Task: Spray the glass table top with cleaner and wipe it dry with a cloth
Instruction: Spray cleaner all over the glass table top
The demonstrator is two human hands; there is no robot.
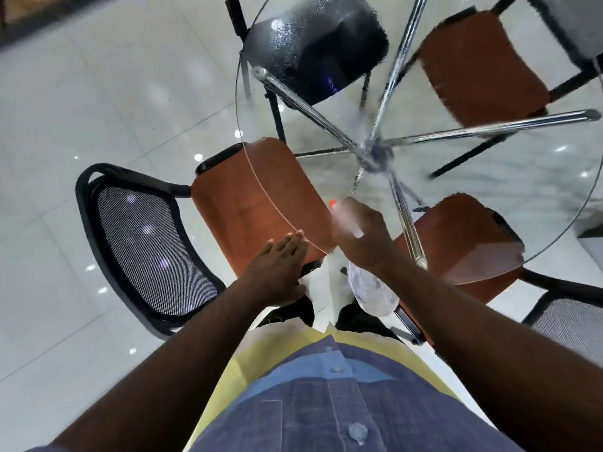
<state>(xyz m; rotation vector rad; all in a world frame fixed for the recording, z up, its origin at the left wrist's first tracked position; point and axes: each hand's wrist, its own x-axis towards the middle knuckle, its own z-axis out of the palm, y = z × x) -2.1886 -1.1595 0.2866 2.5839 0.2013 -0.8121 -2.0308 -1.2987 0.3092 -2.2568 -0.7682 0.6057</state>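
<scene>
A person stands at the near edge of a round glass table top point(489, 181), seen from above, with a chrome frame point(375, 154) of spreading legs showing through the glass. The right hand point(362, 236) is over the near part of the glass, its fingers curled round the head of a spray bottle point(372, 291). The bottle's clear body hangs below the wrist, and its orange nozzle tip pokes out past the fingers towards the middle of the table. The left hand point(280, 272) is empty and flat, fingers straight and close together. Its fingertips reach the near rim of the glass, though whether they touch it cannot be told. The two hands are apart, the left just beside the right. Fine droplets speckle the far part of the glass, above a black chair seat point(313, 50). An orange chair point(248, 203) with a black mesh back is tucked partly under the rim on the left, and more orange seats show through the glass on the right. The floor point(98, 93) is pale glossy tile, and a blue buttoned shirt point(326, 402) fills the bottom of the view.
</scene>
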